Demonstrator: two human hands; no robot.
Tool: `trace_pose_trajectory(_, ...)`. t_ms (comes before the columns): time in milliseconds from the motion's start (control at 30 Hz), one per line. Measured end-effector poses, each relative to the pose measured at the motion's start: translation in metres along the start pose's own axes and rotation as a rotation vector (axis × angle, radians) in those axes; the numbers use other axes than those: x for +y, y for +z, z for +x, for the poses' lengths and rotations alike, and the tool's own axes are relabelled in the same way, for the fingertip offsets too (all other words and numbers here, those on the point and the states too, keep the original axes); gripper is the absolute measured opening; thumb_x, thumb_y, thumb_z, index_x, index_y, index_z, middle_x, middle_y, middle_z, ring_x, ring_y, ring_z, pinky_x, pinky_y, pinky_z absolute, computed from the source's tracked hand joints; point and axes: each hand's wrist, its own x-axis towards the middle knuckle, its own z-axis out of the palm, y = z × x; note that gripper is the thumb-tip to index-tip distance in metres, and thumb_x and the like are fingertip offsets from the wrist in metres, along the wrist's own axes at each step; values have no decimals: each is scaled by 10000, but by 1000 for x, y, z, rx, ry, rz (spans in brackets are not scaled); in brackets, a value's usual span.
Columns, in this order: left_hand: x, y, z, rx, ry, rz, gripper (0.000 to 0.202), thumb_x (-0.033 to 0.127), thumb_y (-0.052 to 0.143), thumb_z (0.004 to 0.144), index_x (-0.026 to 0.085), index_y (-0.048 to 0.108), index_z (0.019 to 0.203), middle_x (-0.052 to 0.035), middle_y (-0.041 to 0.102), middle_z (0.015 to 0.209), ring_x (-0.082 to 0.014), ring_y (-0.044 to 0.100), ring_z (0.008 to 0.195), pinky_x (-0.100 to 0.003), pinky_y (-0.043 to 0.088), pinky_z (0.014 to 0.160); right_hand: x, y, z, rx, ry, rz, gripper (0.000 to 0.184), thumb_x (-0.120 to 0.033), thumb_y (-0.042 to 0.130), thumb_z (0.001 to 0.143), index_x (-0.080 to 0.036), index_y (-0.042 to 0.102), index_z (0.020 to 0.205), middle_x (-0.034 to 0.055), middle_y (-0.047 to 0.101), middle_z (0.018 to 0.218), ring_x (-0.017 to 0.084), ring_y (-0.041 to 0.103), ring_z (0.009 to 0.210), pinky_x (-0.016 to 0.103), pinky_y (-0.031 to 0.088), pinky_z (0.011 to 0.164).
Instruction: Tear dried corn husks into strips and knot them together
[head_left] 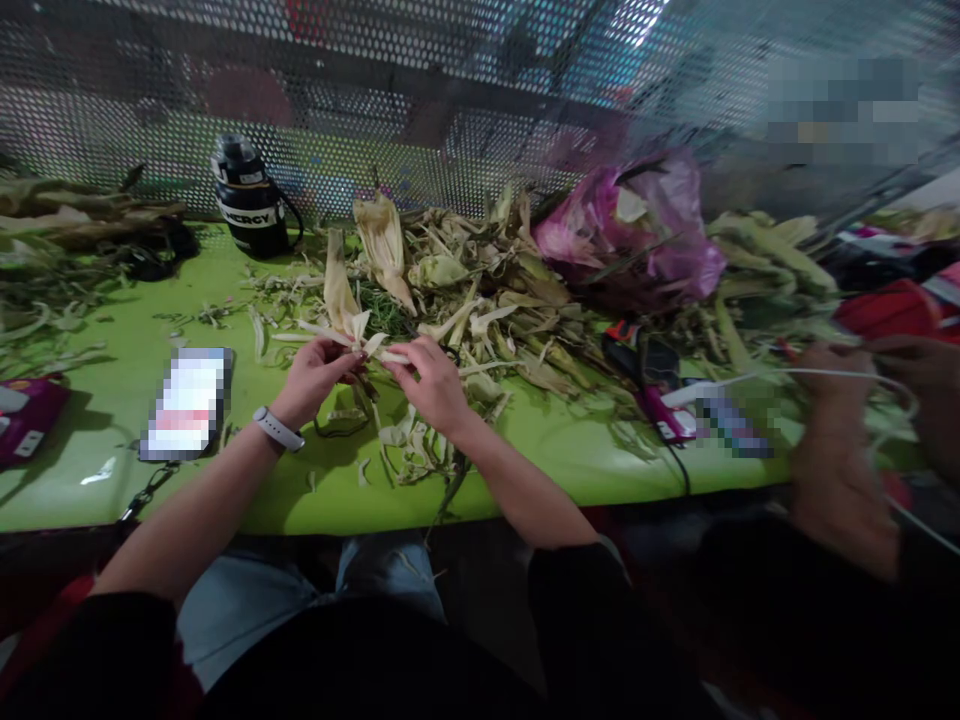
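Pale strips of corn husk (361,330) meet between my two hands, above the green table. My left hand (316,372), with a white watch band on the wrist, pinches the left part of the strips. From the right, my right hand (431,380) has thumb and forefinger closed on the other end of a strip. A whole dry husk (339,285) stands just behind my left fingers. Below the hands lie torn husk scraps (420,437). Exactly how the strips cross is too small to make out.
A heap of husks (517,290) fills the back, beside a pink plastic bag (637,235). A black bottle (251,200) stands back left, near a phone (187,405). At the right, a co-worker's hands (836,375) hold a white strand. A perforated metal screen (420,110) rises behind.
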Motion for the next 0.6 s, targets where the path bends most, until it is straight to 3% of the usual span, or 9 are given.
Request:
trace_pose_trajectory(100, -1, -1, 0, 27, 7, 43, 320, 346, 813, 659, 131, 646, 827, -29, 670, 714, -129, 625, 627, -216, 430, 506, 1, 0, -2, -33, -98, -173, 235, -274, 466, 977, -174, 663, 1056, 103, 622, 914, 210, 603, 875, 336, 498, 807)
trace_pose_trajectory(300, -6, -2, 1, -5, 57, 185, 284, 350, 772, 698, 148, 632, 841, -26, 669, 727, -129, 602, 600, -228, 461, 489, -6, -5, -1, -171, -211, -297, 258, -250, 447, 984, -172, 682, 909, 107, 609, 911, 212, 579, 888, 340, 493, 803)
trace_pose_trajectory(467, -2, -5, 0, -242, 114, 313, 230, 307, 779, 694, 144, 692, 831, -43, 690, 763, -147, 613, 644, -246, 478, 551, -6, -8, 4, -109, -262, -250, 219, -271, 443, 986, -215, 647, 931, 117, 611, 1231, 249, 501, 1235, 436, 403, 1044)
trace_pose_trajectory(600, 0, -9, 1, -433, 167, 323, 179, 282, 765, 717, 154, 712, 831, -41, 685, 755, -176, 639, 727, -292, 526, 678, -3, -4, 5, -160, -245, -207, 214, -278, 422, 997, -217, 617, 933, 78, 685, 999, 207, 596, 1025, 428, 367, 1070)
